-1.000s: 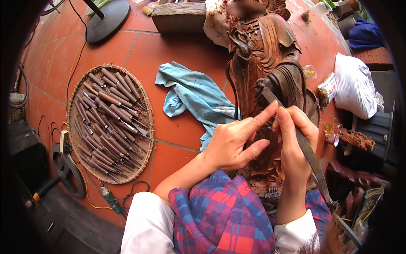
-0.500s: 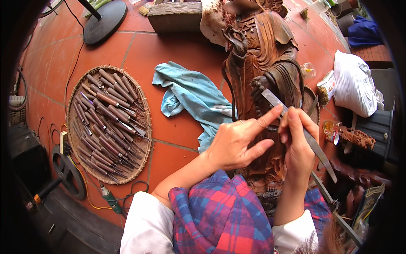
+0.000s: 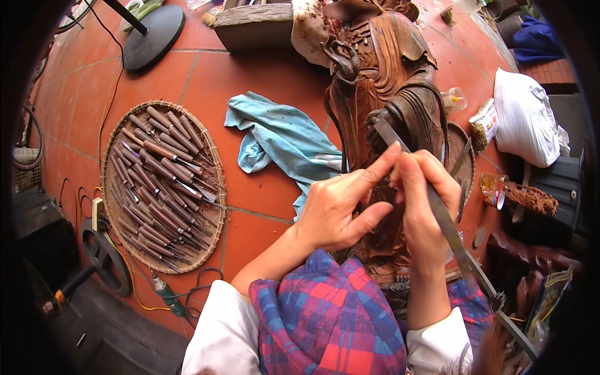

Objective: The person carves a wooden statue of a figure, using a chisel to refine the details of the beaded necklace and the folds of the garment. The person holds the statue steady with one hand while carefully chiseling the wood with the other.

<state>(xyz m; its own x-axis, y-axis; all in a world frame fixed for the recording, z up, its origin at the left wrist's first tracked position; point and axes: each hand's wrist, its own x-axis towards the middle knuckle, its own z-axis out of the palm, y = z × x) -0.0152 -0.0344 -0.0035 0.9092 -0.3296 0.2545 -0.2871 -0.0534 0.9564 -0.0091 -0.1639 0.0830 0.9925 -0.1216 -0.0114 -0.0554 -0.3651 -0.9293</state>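
A long, flat, slightly curved metal file (image 3: 445, 222) slants across a dark brown carved wooden statue (image 3: 386, 69). My right hand (image 3: 425, 203) is closed round its middle, thumb on top. The file's upper end lies by the statue's carved hand, though the exact contact is hard to see. My left hand (image 3: 334, 209) reaches over the statue, its index finger stretched out against the file near that end. Its thumb stands apart, and the remaining fingers are partly hidden. Both hands cover much of the statue's lower part.
At left, a round woven tray (image 3: 219, 234) bears several wooden-handled carving tools. A light blue cloth (image 3: 275, 134) lies on the tiles beside the statue. A green power tool (image 3: 167, 294) with a cord sits lower left. To the right are a white sack (image 3: 525, 119) and a clear jar (image 3: 454, 100).
The file's upper end has shifted slightly left and up, and its lower end has swung down. My right hand has moved a little left; the left index finger has followed the file.
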